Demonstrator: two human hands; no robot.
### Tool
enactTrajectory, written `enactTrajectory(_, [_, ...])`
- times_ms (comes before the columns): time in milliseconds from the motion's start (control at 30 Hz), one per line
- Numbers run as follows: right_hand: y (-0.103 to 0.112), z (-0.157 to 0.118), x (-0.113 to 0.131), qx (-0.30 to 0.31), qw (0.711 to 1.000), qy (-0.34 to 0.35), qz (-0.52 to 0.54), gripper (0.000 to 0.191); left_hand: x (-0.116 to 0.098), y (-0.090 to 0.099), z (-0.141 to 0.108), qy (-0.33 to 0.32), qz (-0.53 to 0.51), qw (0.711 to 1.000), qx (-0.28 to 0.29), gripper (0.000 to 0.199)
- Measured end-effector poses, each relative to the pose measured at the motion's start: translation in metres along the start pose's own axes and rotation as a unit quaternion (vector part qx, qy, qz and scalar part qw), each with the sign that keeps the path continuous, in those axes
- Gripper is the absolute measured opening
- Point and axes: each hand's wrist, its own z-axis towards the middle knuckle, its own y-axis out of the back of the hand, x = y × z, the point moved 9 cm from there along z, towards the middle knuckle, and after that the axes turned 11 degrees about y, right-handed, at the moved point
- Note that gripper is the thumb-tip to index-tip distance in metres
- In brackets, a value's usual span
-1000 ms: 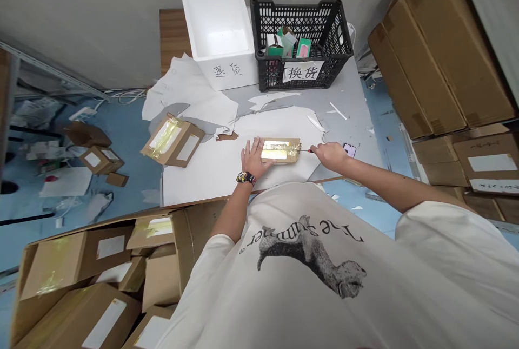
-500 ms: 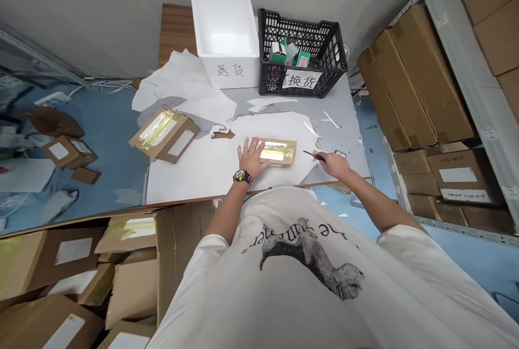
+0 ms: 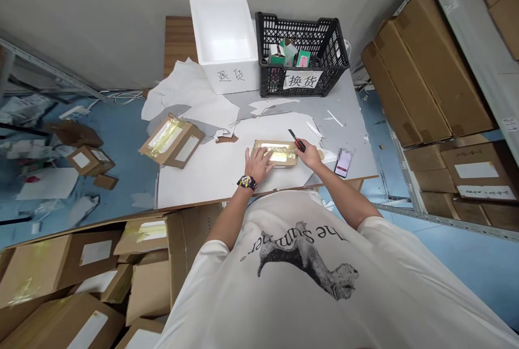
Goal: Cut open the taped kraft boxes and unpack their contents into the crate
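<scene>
Right now the left hand [image 3: 258,165] presses open and flat on the gold-taped cardboard box [image 3: 275,152], the right hand's fingers [image 3: 303,150] pinch a red-and-black box cutter [image 3: 297,140] tight at the box's right end, a smartphone [image 3: 343,167] lies just right of the box, and a black plastic crate [image 3: 302,27] sits beyond it.

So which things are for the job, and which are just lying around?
For the job: left hand flat on the taped cardboard box; right hand holding a small red-and-black cutter.
Lying around: phone, white foam box, black plastic crate, other taped box.
</scene>
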Motion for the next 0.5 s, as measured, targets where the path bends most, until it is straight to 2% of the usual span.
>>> enactTrajectory(167, [-0.009,-0.001,-0.021,-0.022,0.990,-0.045,0.130,0.043,-0.007,0.000,-0.004,-0.007,0.008,1.000,0.002,0.051])
enactTrajectory(267, [-0.010,-0.017,-0.037,-0.049,0.972,-0.089,0.211,0.044,-0.024,-0.001,0.004,-0.040,0.000,0.999,0.022,0.046])
enactTrajectory(400, [-0.010,-0.039,-0.050,-0.066,0.963,-0.095,0.243,0.045,-0.050,-0.009,0.039,-0.084,-0.008,0.994,0.062,0.043])
enactTrajectory(500, [-0.011,-0.045,-0.047,-0.055,0.974,-0.070,0.208,0.050,-0.050,-0.017,0.072,-0.066,0.011,0.994,0.090,0.053])
